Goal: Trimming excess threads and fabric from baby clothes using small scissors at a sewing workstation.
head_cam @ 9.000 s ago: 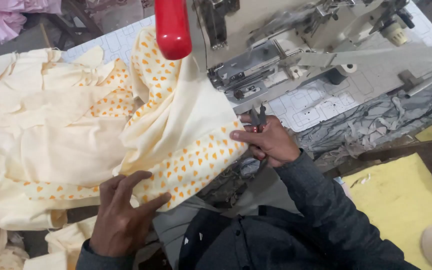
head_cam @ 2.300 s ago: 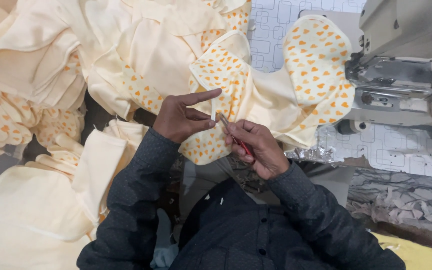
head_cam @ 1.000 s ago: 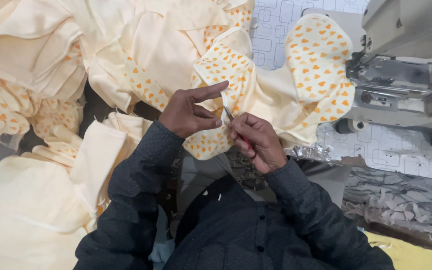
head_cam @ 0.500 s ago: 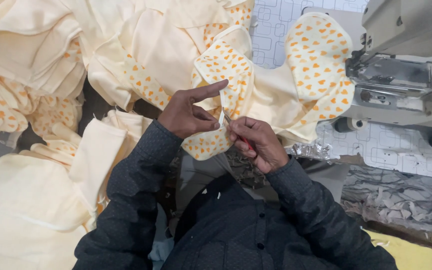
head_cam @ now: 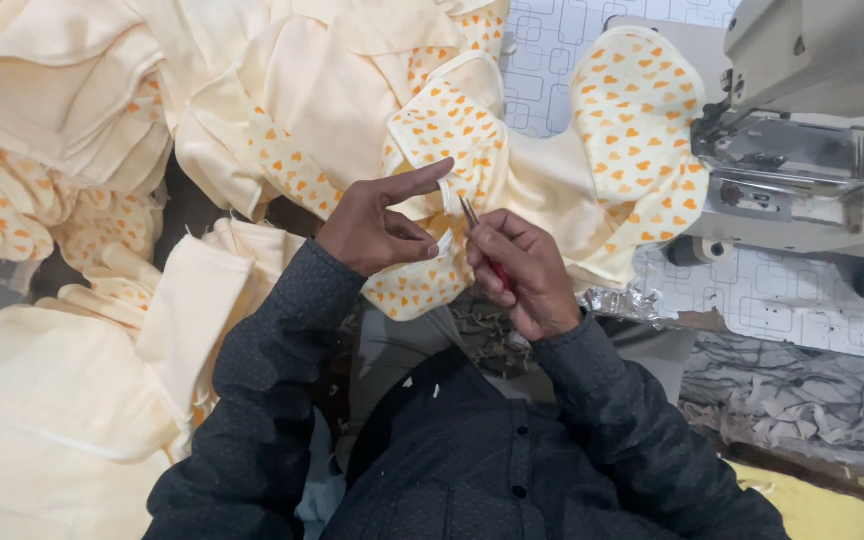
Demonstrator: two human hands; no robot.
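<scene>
Fabric piece (head_cam: pixel 422 285), cream with orange hearts, sat bunched between both hands just over the lap, close to the eyes for fine work. Left hand (head_cam: pixel 377 225) pinched its edge taut, index finger sticking out. Right hand (head_cam: pixel 517 270) was curled tight around small red-handled snips (head_cam: pixel 480 240), tips at the seam; sewing machine (head_cam: pixel 812 130) off to the right.

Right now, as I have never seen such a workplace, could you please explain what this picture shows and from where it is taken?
The camera sits on a person's head and looks down at their own two hands. The left hand pinches a cream cloth piece printed with orange hearts. The right hand holds a small red-handled thread snip, its tips at the cloth's edge. At the right stands a grey sewing machine on a patterned table. Many more cream pieces are heaped on the left.
</scene>
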